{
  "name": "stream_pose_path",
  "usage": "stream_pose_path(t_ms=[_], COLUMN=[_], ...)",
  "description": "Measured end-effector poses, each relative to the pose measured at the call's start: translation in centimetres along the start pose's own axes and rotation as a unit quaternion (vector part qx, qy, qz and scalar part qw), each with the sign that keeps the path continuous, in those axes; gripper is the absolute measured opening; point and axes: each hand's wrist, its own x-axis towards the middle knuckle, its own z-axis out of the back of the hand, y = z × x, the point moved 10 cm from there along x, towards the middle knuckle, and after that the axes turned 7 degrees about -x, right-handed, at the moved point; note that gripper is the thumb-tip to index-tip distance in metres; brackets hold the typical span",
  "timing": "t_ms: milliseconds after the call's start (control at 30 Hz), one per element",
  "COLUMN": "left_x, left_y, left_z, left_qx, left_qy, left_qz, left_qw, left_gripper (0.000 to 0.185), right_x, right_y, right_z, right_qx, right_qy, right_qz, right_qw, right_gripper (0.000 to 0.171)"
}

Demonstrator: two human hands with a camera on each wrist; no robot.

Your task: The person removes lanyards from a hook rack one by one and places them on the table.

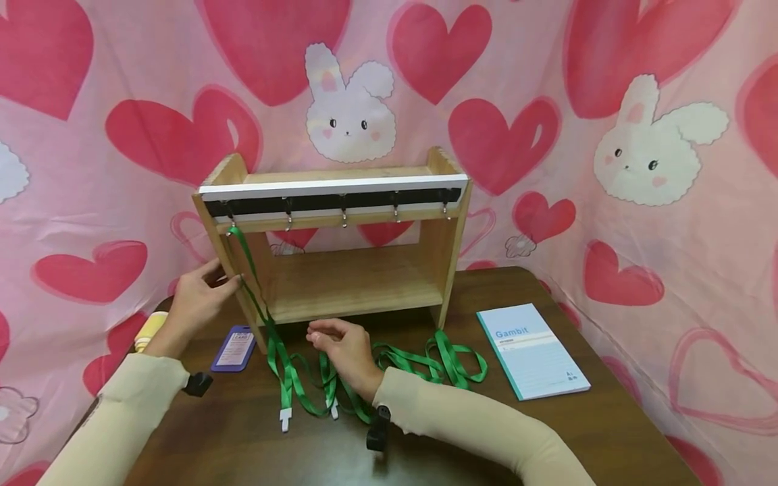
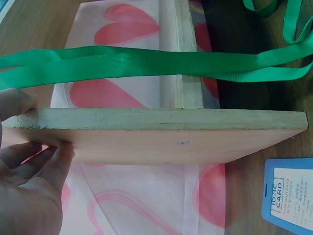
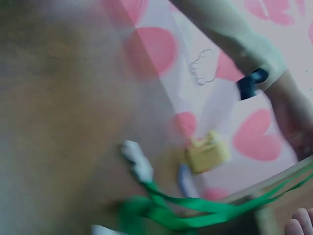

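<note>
My left hand (image 1: 197, 300) grips the left side panel of a small wooden shelf (image 1: 358, 280). In the left wrist view its thumb lies on the panel's front edge (image 2: 161, 119) and the fingers touch the outer face. A green lanyard (image 1: 270, 324) hangs from the leftmost hook (image 1: 233, 221), its white clip (image 1: 286, 418) down on the table. Before the shelf, my right hand (image 1: 346, 351) hovers over other green lanyards (image 1: 452, 358), fingers loosely bent, nothing seen in them. Only its fingertips (image 3: 301, 225) show in the blurred right wrist view.
Several more hooks (image 1: 343, 212) line the black strip on the shelf's white front bar. A purple-blue ID card holder (image 1: 234, 349) lies left of the shelf, near a yellow object (image 1: 150, 329). A Gambit notebook (image 1: 535, 351) lies at the right on the brown table (image 1: 231, 432).
</note>
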Motion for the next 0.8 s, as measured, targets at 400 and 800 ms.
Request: stream_pose_path(t_ms=[400,800], left_x=[-0.1,0.0], left_y=[-0.3,0.2], left_z=[0.1,0.1], left_qx=[-0.001,0.019], left_qy=[-0.009,0.000], left_qz=[-0.003,0.006], left_qw=[1.0000,0.9998], left_gripper=[0.056,0.061], right_x=[2.4,5.4], right_y=[15.5,18.3], right_z=[0.8,-4.5], right_qx=[-0.064,-0.164], right_qy=[0.012,0.023], right_qz=[0.255,0.224], right_qw=[0.965,0.960], right_gripper=[0.028,0.045])
